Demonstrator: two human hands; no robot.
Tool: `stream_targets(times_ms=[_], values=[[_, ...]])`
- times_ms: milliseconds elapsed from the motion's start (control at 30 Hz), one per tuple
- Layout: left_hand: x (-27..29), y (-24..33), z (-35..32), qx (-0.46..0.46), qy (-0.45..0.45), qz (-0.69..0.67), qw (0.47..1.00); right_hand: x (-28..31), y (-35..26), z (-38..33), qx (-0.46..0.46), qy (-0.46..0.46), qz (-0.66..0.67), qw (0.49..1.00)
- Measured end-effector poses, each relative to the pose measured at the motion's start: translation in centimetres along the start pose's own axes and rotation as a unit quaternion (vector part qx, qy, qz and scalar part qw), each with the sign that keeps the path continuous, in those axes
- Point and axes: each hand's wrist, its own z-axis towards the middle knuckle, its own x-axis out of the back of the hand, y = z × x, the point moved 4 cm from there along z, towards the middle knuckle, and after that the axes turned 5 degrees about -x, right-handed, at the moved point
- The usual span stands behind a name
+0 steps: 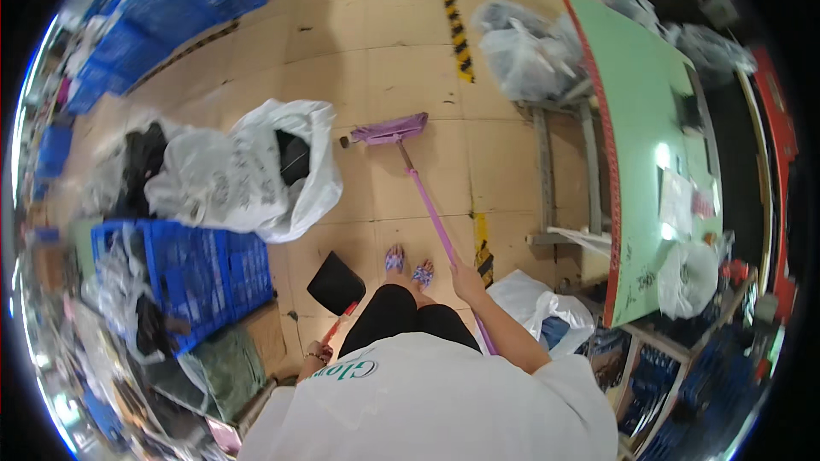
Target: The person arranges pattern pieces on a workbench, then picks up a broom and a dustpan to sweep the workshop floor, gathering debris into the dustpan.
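My right hand point(465, 280) is wrapped round the pink stick of a broom point(432, 212). The broom's purple head rests on the tiled floor ahead of my feet, and a small dark scrap point(344, 142) lies just left of it. Low on the left, my left hand point(319, 352) is closed on the red handle of a dustpan point(336, 283). The dustpan's black pan is close to the floor beside my legs; whether it touches the floor I cannot tell. My left fingers are partly hidden.
White plastic sacks point(231, 172) stand on the left, above blue crates point(205, 273). More blue crates point(162, 17) line the far left. A green-topped table point(632, 154) with a red edge is on the right, with bags point(525, 51) beside it. Yellow-black tape point(453, 17) marks the floor.
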Motion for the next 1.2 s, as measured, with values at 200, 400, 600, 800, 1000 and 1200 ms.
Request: stream_targets(times_ms=[200, 400, 600, 800, 1000, 1200], values=[[0.1, 3.0, 9.9, 0.057, 0.001, -0.142, 0.988, 9.2, 5.9, -11.5, -0.101, -0.069, -0.043, 0.992], [-9.0, 8.6, 5.5, 0.025, -0.031, -0.161, 0.986, 5.9, 9.1, -5.9, -0.151, -0.013, 0.003, 0.989], [-11.6, 12.5, 3.7, 0.052, -0.020, -0.144, 0.988, 8.4, 3.8, 0.1, -0.216, 0.083, 0.199, 0.952], [-11.9, 17.4, 4.2, 0.045, -0.077, 0.060, 0.994, 13.6, 3.3, -7.0, -0.303, 0.074, 0.314, 0.897], [-16.2, 18.0, 1.6, 0.089, -0.061, 0.047, 0.993, 16.0, 5.0, -8.0, -0.361, 0.065, 0.276, 0.888], [-19.1, 18.8, -5.9, 0.034, 0.057, 0.242, 0.968, 14.9, 8.6, -6.2, -0.378, 0.090, 0.312, 0.867]])
